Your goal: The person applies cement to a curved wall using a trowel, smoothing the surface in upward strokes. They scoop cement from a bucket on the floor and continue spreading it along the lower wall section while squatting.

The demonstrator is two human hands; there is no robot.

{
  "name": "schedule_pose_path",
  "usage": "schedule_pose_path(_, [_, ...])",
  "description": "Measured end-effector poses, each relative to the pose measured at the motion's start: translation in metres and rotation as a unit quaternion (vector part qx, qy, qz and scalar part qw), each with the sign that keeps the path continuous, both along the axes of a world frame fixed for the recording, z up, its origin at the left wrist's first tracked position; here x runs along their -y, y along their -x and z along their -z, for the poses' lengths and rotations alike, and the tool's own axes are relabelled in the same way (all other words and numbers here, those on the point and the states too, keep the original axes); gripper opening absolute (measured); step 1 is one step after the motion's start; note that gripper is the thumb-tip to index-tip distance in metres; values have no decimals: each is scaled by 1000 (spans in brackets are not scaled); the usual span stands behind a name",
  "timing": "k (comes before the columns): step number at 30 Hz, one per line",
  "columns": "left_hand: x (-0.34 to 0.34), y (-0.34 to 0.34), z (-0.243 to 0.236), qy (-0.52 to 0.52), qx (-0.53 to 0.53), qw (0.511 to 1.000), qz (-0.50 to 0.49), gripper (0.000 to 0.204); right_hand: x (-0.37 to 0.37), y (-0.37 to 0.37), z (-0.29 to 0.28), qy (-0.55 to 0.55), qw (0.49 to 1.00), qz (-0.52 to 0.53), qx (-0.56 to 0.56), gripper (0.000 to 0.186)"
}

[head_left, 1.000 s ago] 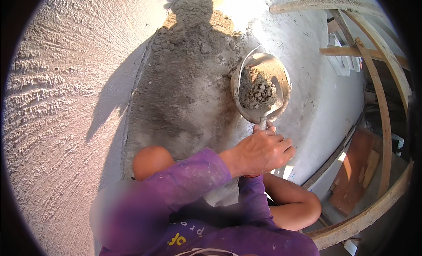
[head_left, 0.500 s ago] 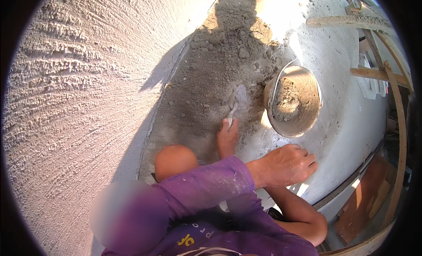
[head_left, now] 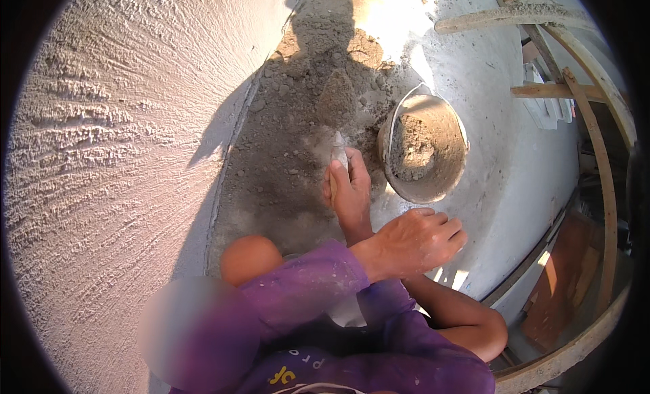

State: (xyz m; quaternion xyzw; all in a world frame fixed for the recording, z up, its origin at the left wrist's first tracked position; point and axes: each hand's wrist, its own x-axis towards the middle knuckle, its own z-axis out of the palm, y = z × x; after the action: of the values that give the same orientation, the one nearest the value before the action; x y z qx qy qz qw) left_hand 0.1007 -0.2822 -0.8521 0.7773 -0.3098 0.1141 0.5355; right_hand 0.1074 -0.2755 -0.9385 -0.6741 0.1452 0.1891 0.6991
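Note:
My right hand point(head_left: 349, 191) grips the handle of a trowel point(head_left: 338, 157), fingers wrapped round it and thumb along the top. The trowel's blade points away from me and carries a heap of sand point(head_left: 336, 99), which hides most of the blade. Beneath it spreads a grey-brown pile of loose sand point(head_left: 277, 133) along the wall's foot. My left arm crosses over the right forearm. My left hand point(head_left: 416, 242) hangs with its fingers curled in, near the bucket's close side, and nothing shows in it. Right of the trowel stands a bucket point(head_left: 443, 181) partly filled with sandy mix.
A rough-textured plaster wall point(head_left: 122, 164) rises on the left. Pale concrete floor point(head_left: 514, 157) lies to the right of the bucket. Wooden poles and boards point(head_left: 599, 170) stand at the far right, with brown panels point(head_left: 558, 286) below. My bare knee point(head_left: 250, 258) is close to the wall.
The trowel's pale blade was bare and low by the sand; now it bears a heap of sand. My right hand has turned and come nearer the bucket. The whole view has shifted slightly.

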Motion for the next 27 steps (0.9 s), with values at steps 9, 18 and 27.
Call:
schedule_pose_path(9, [17,-7,-1,14,59,998,4,14,119,35,-47,704,683,93,174,48])
schedule_pose_path(18, [14,-2,6,27,13,999,31,15,50,138,80,376,921,-56,-89,42])
schedule_pose_path(27, [9,-1,4,-34,2,999,3,11,-85,39,115,26,983,-130,-127,25])
